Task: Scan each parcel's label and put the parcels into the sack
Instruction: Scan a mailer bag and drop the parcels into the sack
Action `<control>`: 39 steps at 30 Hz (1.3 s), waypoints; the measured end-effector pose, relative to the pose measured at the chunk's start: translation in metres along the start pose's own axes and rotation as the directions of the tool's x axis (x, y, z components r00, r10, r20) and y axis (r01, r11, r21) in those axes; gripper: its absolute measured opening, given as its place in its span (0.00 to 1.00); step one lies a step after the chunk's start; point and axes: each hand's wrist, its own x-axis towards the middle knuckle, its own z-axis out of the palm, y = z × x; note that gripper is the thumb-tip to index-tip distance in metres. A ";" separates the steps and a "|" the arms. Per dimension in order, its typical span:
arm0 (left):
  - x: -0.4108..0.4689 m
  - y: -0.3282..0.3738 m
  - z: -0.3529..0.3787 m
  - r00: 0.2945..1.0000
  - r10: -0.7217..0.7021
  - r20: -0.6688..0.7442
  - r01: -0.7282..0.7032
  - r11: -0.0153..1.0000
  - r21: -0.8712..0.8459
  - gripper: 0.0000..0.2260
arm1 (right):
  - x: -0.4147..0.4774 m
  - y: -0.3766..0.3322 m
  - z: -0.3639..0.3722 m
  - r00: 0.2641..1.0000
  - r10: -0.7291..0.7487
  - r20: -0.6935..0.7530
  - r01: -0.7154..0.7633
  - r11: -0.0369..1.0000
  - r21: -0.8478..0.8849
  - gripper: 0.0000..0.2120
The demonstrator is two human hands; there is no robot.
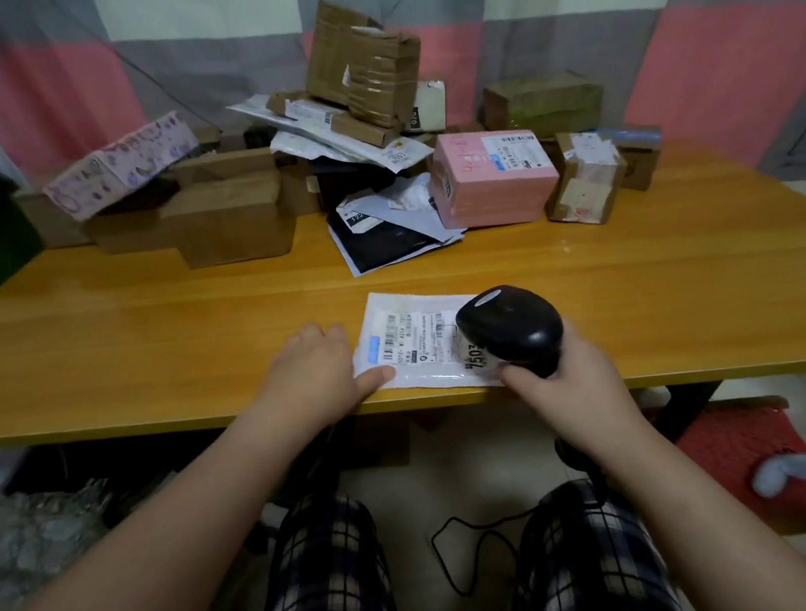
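Plaid trousers point(327, 590) fill the nearest part of the view, with a thin black cable point(457, 556) looping on the pale floor between the knees. Both bare forearms reach forward to the near edge of a yellow wooden table point(137, 342).

The left hand point(314, 369) lies palm down and unclenched. Its fingers sit on the tabletop just beside a flat white parcel point(432, 379), and its thumb presses on the parcel's near left corner. The parcel rests flat at the table's near edge, and its printed label point(408, 338) with barcodes faces up.

The right hand point(562, 381) is wrapped around the handle of a black scanner point(509, 324). The scanner's head hangs over the right part of the parcel and covers some of the label.

Further back, across a bare strip of table, more parcels are heaped along the far edge:
- Plain brown boxes point(228, 221) stand on the left, with a pale patterned box point(122, 163) tilted on top of them.
- Black and white mailer bags point(381, 241) spill forward in the middle, under a taped cardboard box point(356, 63) that leans at the top of the heap.
- A pink box point(492, 179) with a white label sits to the right.
- A small taped carton point(585, 181) stands just beside the pink box, and a greenish wrapped box point(543, 104) lies behind them.

A curtain point(743, 50) of grey, pink and cream squares hangs behind everything.
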 end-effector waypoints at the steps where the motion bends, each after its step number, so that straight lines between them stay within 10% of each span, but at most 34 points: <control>1: 0.004 -0.001 -0.004 0.999 -0.035 0.036 0.035 0.999 -0.015 0.31 | 0.001 0.000 0.002 0.999 0.011 0.032 -0.010 1.000 -0.016 0.22; 8: 0.020 0.010 -0.017 0.982 -0.126 0.140 0.181 0.843 -0.506 0.20 | 0.003 -0.011 0.021 0.998 0.055 0.029 -0.048 0.978 -0.202 0.24; 12: 0.019 0.020 -0.009 0.958 -0.258 -0.124 -0.014 0.390 -0.921 0.24 | -0.006 -0.014 0.030 0.998 0.062 0.017 -0.057 0.978 -0.201 0.22; 16: 0.017 0.029 -0.010 0.945 -0.328 0.016 0.007 -0.030 -1.000 0.13 | -0.016 -0.015 0.038 0.999 0.032 0.030 -0.031 0.998 -0.053 0.17; 26: 0.036 -0.023 -0.047 0.932 -0.137 -0.335 -0.263 0.379 -0.887 0.06 | 0.001 -0.031 0.017 0.987 -0.147 -0.064 0.157 0.968 0.197 0.11; 39: 0.045 -0.032 -0.047 0.906 -0.170 -0.388 -0.301 0.386 -0.872 0.04 | -0.001 -0.048 0.040 0.988 -0.085 -0.132 0.110 0.975 0.193 0.16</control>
